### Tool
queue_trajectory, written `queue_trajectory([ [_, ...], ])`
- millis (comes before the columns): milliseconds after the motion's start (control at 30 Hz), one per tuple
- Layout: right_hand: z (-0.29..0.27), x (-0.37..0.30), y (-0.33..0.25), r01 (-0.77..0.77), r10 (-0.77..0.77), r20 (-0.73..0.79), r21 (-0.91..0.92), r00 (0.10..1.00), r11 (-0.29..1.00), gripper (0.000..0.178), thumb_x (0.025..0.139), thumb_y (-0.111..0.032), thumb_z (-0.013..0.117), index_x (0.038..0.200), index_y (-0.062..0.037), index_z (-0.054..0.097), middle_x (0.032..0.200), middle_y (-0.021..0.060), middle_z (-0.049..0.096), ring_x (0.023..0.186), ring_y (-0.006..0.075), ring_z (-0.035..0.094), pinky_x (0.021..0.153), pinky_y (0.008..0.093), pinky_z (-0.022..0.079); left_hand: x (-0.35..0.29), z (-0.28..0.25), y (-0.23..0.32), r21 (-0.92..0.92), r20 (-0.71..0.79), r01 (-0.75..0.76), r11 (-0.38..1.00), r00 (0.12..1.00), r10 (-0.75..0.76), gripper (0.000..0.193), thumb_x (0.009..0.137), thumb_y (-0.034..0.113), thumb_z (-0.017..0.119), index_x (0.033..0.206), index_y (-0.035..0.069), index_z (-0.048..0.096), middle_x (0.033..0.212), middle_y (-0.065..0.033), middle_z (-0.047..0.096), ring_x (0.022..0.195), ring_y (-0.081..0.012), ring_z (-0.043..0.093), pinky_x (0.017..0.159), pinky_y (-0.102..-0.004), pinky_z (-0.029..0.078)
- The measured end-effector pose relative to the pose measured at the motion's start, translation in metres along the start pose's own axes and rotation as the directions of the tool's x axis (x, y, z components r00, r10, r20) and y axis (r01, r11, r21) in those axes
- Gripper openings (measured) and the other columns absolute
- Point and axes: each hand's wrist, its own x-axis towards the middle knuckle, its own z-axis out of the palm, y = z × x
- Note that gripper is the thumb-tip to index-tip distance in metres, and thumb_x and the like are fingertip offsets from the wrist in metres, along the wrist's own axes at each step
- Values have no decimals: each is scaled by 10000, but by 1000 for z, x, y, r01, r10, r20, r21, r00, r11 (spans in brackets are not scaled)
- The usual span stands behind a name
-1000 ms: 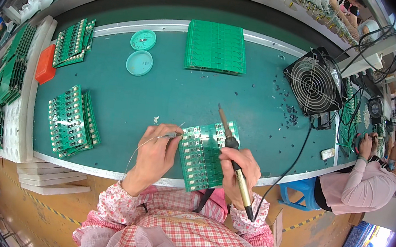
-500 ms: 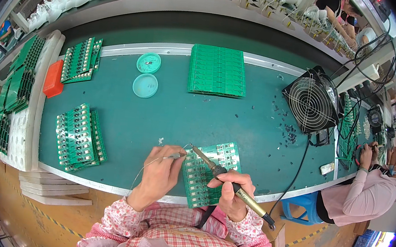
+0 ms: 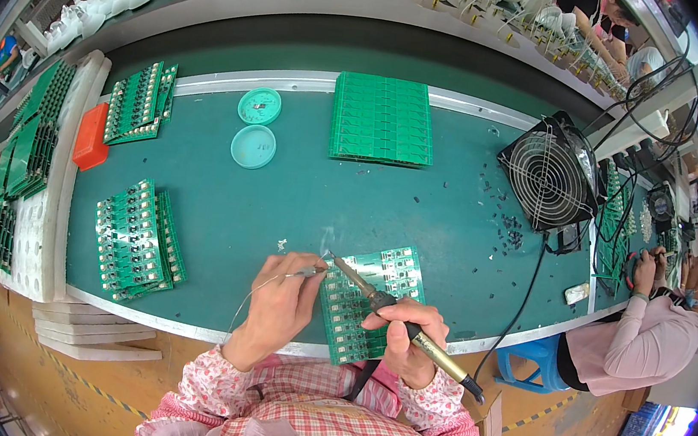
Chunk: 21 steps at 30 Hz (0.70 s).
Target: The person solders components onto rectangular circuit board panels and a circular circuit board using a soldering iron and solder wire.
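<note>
My right hand (image 3: 409, 339) grips a soldering iron (image 3: 431, 348) with a dark handle and a gold-coloured rear part. The iron's tip points up and left, over the far left corner of a green circuit board panel (image 3: 399, 268). Between the fingers of my left hand (image 3: 281, 303) is thin solder wire (image 3: 246, 303), which trails down past the wrist. Its working end is close to the iron's tip, where faint smoke rises; I cannot tell whether they touch. The panel lies at the table's front edge, carrying rows of small pale parts.
Stacked panels (image 3: 135, 241) lie at left, near an orange-red box (image 3: 93, 137) and a white foam tray (image 3: 68, 186). Two turquoise round lids (image 3: 254, 147) and a board stack (image 3: 383, 120) sit farther back. A black fan (image 3: 550, 174) stands right. A co-worker (image 3: 645, 338) sits beyond it.
Smoke now shows above the iron's tip. Both hands keep nearly the same place, and the whole view has shifted slightly.
</note>
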Motion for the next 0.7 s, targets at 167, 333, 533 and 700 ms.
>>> queue_trajectory([
  [167, -1, -4, -5, -99, 97, -26, -80, 995, 992, 99, 948, -109, 646, 1002, -25, 646, 727, 82, 719, 668, 179, 719, 602, 295, 557, 1, 1, -1, 5, -13, 12, 1000, 1000, -12, 153, 850, -17, 679, 995, 22, 647, 998, -110, 683, 861, -318, 634, 764, -384, 488],
  [333, -8, -11, -10, -339, 344, 9, -141, 939, 930, 104, 964, -112, 629, 1020, -27, 648, 737, 82, 726, 669, 148, 716, 613, 273, 552, 0, 0, 0, 5, -9, 8, 1000, 1000, -8, 153, 855, -18, 674, 1001, 22, 647, 999, -113, 682, 865, -314, 637, 770, -386, 489],
  [533, -8, -11, -4, -352, 363, 45, -159, 931, 922, 119, 960, -122, 652, 1036, -31, 655, 736, 65, 730, 668, 132, 715, 608, 263, 547, -1, 1, -2, 6, -11, -6, 1000, 1000, 7, 145, 859, -11, 673, 997, 23, 648, 1000, -111, 682, 864, -312, 635, 767, -386, 489],
  [700, -6, -9, -3, -333, 349, 81, -158, 934, 930, 117, 956, -114, 661, 1033, -25, 659, 732, 63, 729, 675, 127, 719, 605, 256, 547, -1, 2, -2, 1, -9, 10, 1000, 1000, -10, 132, 862, -2, 674, 989, 26, 648, 996, -105, 682, 858, -310, 633, 762, -383, 489],
])
